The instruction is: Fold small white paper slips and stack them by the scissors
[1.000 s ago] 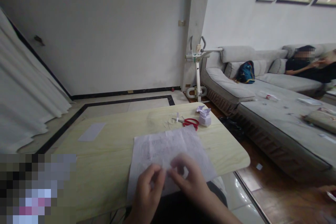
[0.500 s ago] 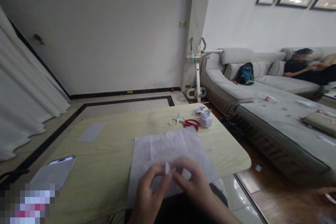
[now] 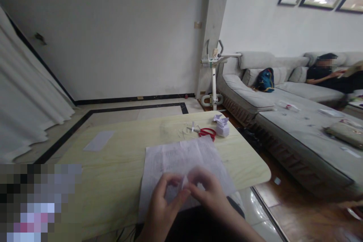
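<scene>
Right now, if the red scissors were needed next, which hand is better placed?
Probably the right hand: it is nearer the red scissors, which lie ahead, at the far edge of the large sheet; the left hand is farther off.

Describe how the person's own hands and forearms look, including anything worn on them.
Each grip is a bare human hand, four fingers and a thumb, without a glove: the left hand and the right hand. The left forearm and right forearm show no sleeve, watch or bracelet. Blur hides whether any ring is worn.
</scene>
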Demonstrator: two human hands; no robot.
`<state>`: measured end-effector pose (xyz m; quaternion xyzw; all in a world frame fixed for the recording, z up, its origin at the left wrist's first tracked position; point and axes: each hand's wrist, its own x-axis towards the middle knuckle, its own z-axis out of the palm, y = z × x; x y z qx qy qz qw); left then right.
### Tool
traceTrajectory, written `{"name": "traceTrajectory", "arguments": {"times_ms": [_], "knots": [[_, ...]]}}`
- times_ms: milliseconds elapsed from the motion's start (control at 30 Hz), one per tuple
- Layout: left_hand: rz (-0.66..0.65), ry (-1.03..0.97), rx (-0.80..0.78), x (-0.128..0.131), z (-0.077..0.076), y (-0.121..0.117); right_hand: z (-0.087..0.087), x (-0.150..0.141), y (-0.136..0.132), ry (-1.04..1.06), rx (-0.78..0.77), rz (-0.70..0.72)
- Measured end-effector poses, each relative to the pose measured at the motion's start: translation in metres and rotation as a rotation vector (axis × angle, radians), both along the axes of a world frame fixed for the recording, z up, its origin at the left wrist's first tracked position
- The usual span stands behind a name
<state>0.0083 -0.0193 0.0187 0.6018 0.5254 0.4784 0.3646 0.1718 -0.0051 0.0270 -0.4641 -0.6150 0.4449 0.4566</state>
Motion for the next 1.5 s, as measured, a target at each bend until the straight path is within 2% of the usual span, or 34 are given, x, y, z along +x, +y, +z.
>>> {"name": "traceTrajectory", "arguments": {"times_ms": [67, 233, 500, 733, 933, 1200, 1400, 1500], "knots": [[0.019, -0.045, 0.004, 0.0, -0.002, 0.0, 0.0, 0.001, 0.001, 0.04, -0.037, 0.023], [-0.078, -0.08, 0.001, -0.005, -0.001, 0.0, 0.0, 0.0, 0.001, 0.123, -0.119, 0.069], [-0.018, -0.175, -0.078, 0.001, 0.016, -0.003, 0.002, -0.001, 0.001, 0.165, -0.173, 0.083], [-0.013, -0.079, -0.149, -0.002, 0.006, 0.001, -0.003, 0.001, 0.002, 0.186, -0.172, 0.13], [-0.025, -0.05, -0.153, -0.001, 0.001, 0.001, 0.001, -0.003, 0.0, 0.059, -0.185, 0.146], [-0.013, 0.026, -0.071, 0.001, 0.001, 0.002, -0.009, -0.004, -0.003, -0.082, -0.108, 0.076], [-0.102, 0.158, 0.048, -0.004, 0.002, 0.004, -0.001, -0.001, -0.003, -0.117, -0.141, 0.171], [-0.114, 0.224, 0.051, -0.007, 0.004, 0.006, 0.001, 0.0, -0.004, -0.119, -0.141, 0.14]]}}
